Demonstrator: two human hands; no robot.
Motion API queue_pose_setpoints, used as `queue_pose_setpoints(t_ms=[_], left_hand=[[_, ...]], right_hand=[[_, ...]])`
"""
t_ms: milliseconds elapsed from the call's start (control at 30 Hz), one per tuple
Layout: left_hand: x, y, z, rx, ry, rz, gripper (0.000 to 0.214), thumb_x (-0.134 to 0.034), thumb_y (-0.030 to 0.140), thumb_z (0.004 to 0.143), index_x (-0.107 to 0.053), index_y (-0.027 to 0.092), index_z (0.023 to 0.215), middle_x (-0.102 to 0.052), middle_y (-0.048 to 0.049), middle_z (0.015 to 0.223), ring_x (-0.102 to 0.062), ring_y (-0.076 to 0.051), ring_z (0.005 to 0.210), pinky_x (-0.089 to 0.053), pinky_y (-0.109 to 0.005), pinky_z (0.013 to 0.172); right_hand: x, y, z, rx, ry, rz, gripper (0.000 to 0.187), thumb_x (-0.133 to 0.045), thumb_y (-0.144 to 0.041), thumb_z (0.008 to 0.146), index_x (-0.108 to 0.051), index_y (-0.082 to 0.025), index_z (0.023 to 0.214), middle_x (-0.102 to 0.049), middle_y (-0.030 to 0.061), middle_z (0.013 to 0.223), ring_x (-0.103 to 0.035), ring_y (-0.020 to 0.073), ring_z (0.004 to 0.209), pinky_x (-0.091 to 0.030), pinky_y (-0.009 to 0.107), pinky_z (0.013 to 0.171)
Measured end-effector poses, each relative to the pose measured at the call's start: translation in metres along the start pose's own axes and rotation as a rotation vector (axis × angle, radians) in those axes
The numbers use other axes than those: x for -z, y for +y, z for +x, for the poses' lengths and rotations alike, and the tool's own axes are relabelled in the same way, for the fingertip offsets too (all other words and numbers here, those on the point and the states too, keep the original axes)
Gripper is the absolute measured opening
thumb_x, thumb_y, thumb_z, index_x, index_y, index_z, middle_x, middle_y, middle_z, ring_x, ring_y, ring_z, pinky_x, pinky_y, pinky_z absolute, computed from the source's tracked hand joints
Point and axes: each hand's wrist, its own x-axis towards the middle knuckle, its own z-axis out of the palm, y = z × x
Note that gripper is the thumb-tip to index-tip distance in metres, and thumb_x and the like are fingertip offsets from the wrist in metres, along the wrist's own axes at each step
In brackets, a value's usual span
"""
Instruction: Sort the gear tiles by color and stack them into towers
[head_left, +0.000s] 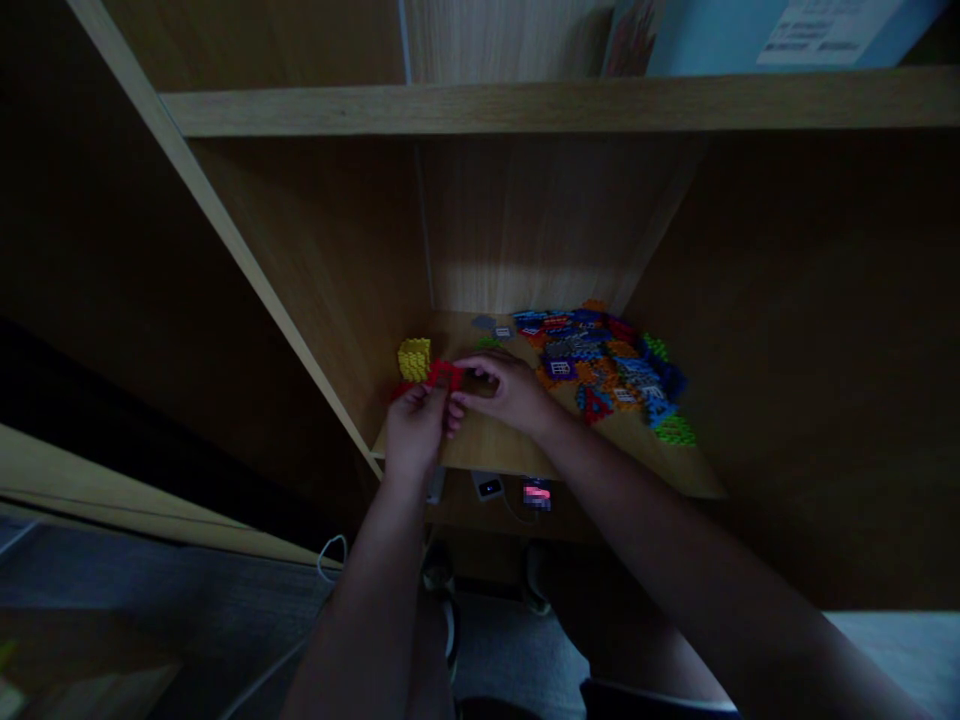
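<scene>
Between my two hands is a red plastic building piece (445,374) with notched edges. My left hand (417,424) grips it from below, thumb on top. The thumb and fingers of my right hand (504,386) are closed on its right side. Just behind my left hand a yellow block of stacked, notched pieces (414,360) stands on the shelf board. More red shows at the left of my left hand, partly covered by it. Right of my hands lies a heap of loose notched pieces (585,350) in blue, orange, red and green, some with white window prints.
Cabinet walls enclose the shelf board (495,440) left and right, with an upper shelf edge (525,108) above. A light blue box (720,40) sits up there. Below the board are a white device (489,487) and a lit screen (536,494) with a cable.
</scene>
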Motion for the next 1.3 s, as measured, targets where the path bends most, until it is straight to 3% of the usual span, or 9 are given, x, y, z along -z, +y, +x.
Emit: queue_pose_setpoints(t_ms=[100, 200, 233, 367, 433, 600, 733, 967, 1300], left_hand=[[-0.004, 0.001, -0.005, -0.038, 0.071, 0.086, 0.048, -0.076, 0.067, 0.087, -0.061, 0.022, 0.088, -0.067, -0.0001, 0.065, -0.06, -0.015, 0.05, -0.044, -0.024, 0.047], [-0.01, -0.003, -0.019, -0.241, 0.173, 0.344, 0.041, -0.07, 0.059, 0.094, -0.054, 0.025, 0.078, -0.059, 0.0024, 0.06, -0.056, -0.016, 0.051, -0.042, -0.026, 0.052], [-0.011, -0.005, -0.024, -0.349, 0.153, 0.448, 0.042, -0.068, 0.055, 0.095, -0.05, 0.025, 0.071, -0.054, 0.0026, 0.057, -0.053, -0.015, 0.052, -0.041, -0.026, 0.054], [-0.012, -0.017, -0.044, -0.682, -0.162, 0.662, 0.049, -0.066, 0.041, 0.093, -0.039, 0.026, 0.055, -0.041, 0.0025, 0.05, -0.044, -0.015, 0.05, -0.042, -0.031, 0.062], [-0.012, -0.021, -0.05, -0.761, -0.175, 0.655, 0.048, -0.064, 0.038, 0.092, -0.037, 0.027, 0.054, -0.042, 0.0016, 0.05, -0.045, -0.017, 0.05, -0.044, -0.033, 0.063], [-0.012, -0.023, -0.061, -0.806, -0.232, 0.631, 0.046, -0.068, 0.035, 0.089, -0.042, 0.028, 0.052, -0.05, -0.0008, 0.052, -0.051, -0.018, 0.051, -0.048, -0.036, 0.065], [-0.014, -0.023, -0.064, -0.861, -0.269, 0.619, 0.043, -0.068, 0.029, 0.09, -0.045, 0.027, 0.053, -0.055, -0.0007, 0.054, -0.056, -0.017, 0.052, -0.05, -0.034, 0.065], [-0.016, -0.024, -0.054, -1.264, -0.065, 0.582, 0.038, -0.062, 0.013, 0.094, -0.041, 0.024, 0.064, -0.052, 0.0049, 0.054, -0.049, -0.012, 0.049, -0.037, -0.03, 0.054], [-0.018, -0.022, -0.044, -1.263, -0.042, 0.555, 0.041, -0.061, 0.012, 0.095, -0.036, 0.023, 0.065, -0.041, 0.0076, 0.052, -0.04, -0.011, 0.048, -0.029, -0.031, 0.052]], right_hand=[[-0.002, 0.006, 0.0, -0.037, 0.091, -0.019, 0.033, -0.084, -0.039, 0.085, -0.075, -0.027, 0.114, -0.076, 0.0052, 0.107, -0.065, 0.0224, 0.092, -0.051, 0.036, 0.082], [-0.004, 0.016, -0.001, -0.131, 0.171, -0.016, 0.034, -0.083, -0.044, 0.084, -0.071, -0.026, 0.11, -0.071, 0.0019, 0.092, -0.061, 0.0196, 0.08, -0.048, 0.033, 0.074], [-0.006, 0.019, -0.001, -0.156, 0.168, -0.007, 0.035, -0.083, -0.045, 0.083, -0.069, -0.026, 0.109, -0.07, 0.0008, 0.09, -0.059, 0.0187, 0.078, -0.048, 0.032, 0.072], [-0.015, 0.021, 0.0, -0.18, 0.066, 0.018, 0.04, -0.085, -0.047, 0.08, -0.065, -0.025, 0.107, -0.066, -0.0017, 0.087, -0.057, 0.016, 0.074, -0.045, 0.029, 0.068], [-0.021, 0.016, 0.002, -0.178, 0.012, 0.004, 0.042, -0.086, -0.047, 0.079, -0.064, -0.025, 0.107, -0.062, -0.0035, 0.083, -0.056, 0.0151, 0.073, -0.043, 0.028, 0.066], [-0.041, 0.007, 0.008, -0.143, -0.122, -0.02, 0.042, -0.084, -0.043, 0.082, -0.062, -0.024, 0.112, -0.065, -0.0035, 0.085, -0.054, 0.0136, 0.069, -0.04, 0.027, 0.063], [-0.055, 0.004, 0.012, -0.102, -0.12, -0.005, 0.043, -0.082, -0.039, 0.084, -0.059, -0.024, 0.117, -0.071, 0.0011, 0.101, -0.059, 0.0138, 0.073, -0.044, 0.028, 0.067], [-0.07, -0.006, 0.014, -0.129, -0.142, -0.046, 0.045, -0.08, -0.038, 0.087, -0.057, -0.021, 0.122, -0.07, 0.0005, 0.094, -0.062, 0.0153, 0.076, -0.045, 0.028, 0.067], [-0.072, -0.007, 0.016, -0.154, -0.178, -0.202, 0.046, -0.079, -0.035, 0.09, -0.058, -0.022, 0.128, -0.073, 0.0021, 0.095, -0.068, 0.0167, 0.077, -0.046, 0.028, 0.067]])
